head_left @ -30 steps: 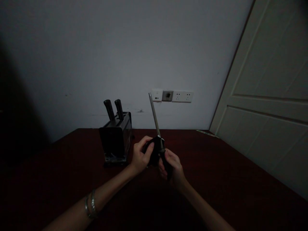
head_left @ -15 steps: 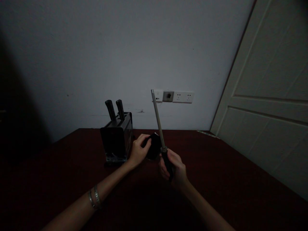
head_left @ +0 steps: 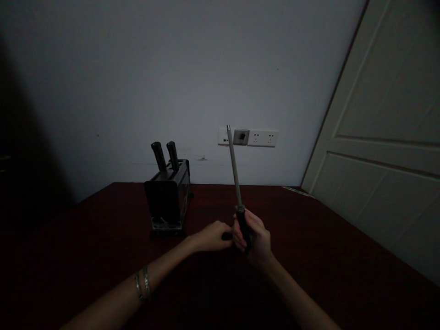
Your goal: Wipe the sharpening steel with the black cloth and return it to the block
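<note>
My right hand (head_left: 256, 236) is closed around the black handle of a honing steel (head_left: 234, 167). The long grey rod points up and tilts slightly left, its bright tip in front of the wall sockets. Lower and to the left, my left hand (head_left: 213, 236) is closed beside the steel's handle. A rounded bit of a black object (head_left: 227, 236) shows at its fingers; the rest is hidden and its kind is unclear. Further left stands a dark knife block (head_left: 167, 197) with two black-handled knives (head_left: 165, 158) in its top.
The dark red tabletop (head_left: 292, 220) reaches back to a pale wall (head_left: 192, 82). White sockets (head_left: 263, 138) and a grey wall plate (head_left: 241, 137) are set in it. A thin strip (head_left: 298, 192) lies at the back right edge, near a white panelled door (head_left: 388, 151).
My left hand has drawn down and right towards my right hand, and the black object is now mostly hidden. The honing steel has shifted slightly right with my right hand.
</note>
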A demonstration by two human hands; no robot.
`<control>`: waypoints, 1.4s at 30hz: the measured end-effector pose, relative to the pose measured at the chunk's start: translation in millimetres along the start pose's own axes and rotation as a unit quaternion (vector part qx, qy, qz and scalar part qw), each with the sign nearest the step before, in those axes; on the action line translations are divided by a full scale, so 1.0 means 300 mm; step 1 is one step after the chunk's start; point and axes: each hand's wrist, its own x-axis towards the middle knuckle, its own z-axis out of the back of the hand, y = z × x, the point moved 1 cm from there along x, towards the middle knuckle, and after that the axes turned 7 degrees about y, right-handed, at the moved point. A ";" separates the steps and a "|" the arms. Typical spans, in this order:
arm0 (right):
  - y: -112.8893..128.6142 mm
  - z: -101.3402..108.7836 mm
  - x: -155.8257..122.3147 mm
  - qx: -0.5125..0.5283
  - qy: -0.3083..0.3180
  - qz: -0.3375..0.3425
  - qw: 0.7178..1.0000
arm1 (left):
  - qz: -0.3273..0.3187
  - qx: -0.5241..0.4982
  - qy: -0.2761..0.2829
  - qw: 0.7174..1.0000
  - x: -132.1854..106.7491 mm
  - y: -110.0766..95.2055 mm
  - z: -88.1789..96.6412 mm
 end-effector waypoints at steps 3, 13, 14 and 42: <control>0.001 -0.004 0.001 -0.002 0.001 0.003 1.000 | -0.038 -0.045 0.053 0.997 -0.011 -0.018 0.010; 0.017 0.001 0.007 -0.050 -0.028 0.011 0.998 | 0.094 -0.103 -0.036 0.990 -0.014 0.003 0.112; 0.022 0.001 0.009 -0.053 -0.032 0.011 0.998 | 0.110 -0.112 -0.063 0.986 -0.016 -0.005 0.132; 0.030 -0.042 0.025 -0.098 0.011 -0.017 0.995 | 0.113 -0.396 -0.198 0.889 -0.136 -0.200 0.029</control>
